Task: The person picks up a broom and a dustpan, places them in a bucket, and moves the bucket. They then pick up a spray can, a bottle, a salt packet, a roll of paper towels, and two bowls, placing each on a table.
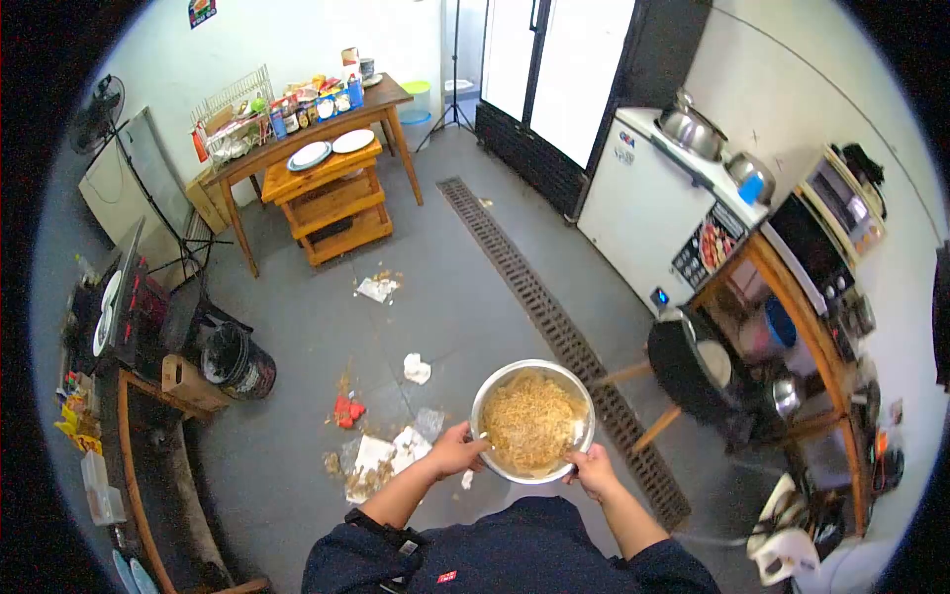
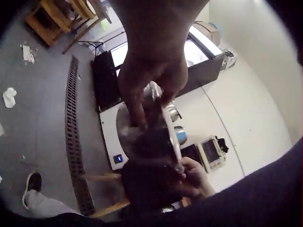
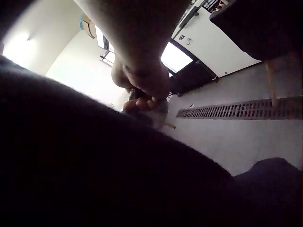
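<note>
In front of my body a round metal bowl is held up over the floor, part-filled with yellow-brown food that looks like noodles. My left hand grips the left side of its rim, thumb on top. The opposite side is pinched by my right hand, with fingers underneath. From the left wrist, the bowl appears tilted and dark, with the left hand at its near edge. The right wrist view shows the right hand from behind; a dark sleeve hides most of that view.
Paper scraps and red bits litter the floor to the left. A drain grate runs diagonally past the bowl. On the right stands a black wok-like vessel near a white freezer. A laden wooden table stands at the back.
</note>
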Tool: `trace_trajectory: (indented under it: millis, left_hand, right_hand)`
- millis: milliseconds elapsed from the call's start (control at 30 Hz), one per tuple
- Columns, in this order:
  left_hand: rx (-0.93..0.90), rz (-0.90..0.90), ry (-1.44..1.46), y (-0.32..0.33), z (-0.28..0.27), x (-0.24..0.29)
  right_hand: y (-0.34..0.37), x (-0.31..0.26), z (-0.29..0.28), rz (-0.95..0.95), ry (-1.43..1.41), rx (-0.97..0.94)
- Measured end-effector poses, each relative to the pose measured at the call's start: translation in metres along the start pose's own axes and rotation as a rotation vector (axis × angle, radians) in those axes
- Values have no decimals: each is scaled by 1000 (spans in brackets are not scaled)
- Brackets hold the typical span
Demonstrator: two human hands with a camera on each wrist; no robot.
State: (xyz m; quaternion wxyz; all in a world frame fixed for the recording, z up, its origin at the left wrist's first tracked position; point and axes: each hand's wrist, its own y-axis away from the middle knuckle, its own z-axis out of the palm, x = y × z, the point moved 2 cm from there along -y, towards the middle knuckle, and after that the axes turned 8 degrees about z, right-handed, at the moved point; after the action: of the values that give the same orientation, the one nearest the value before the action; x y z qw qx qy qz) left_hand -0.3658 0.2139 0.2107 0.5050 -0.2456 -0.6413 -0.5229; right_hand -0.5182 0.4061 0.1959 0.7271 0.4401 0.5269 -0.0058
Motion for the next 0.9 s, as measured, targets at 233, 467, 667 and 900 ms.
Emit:
trace_trajectory:
  millis: [233, 467, 667, 900]
  left_hand:
    - [216, 14, -185, -139, -130, 8]
    - [686, -302, -486, -87, -272, -86]
    - [870, -848, -46, -73, -342, -263]
    - [874, -727, 154, -183, -462, -134]
  right_hand:
    - [-132, -122, -54, 38, -141, 65]
    - [-276, -218, -50, 141, -53, 84]
    - [-435, -319, 21, 179, 60, 77]
    - [-569, -465, 146, 145, 0, 42]
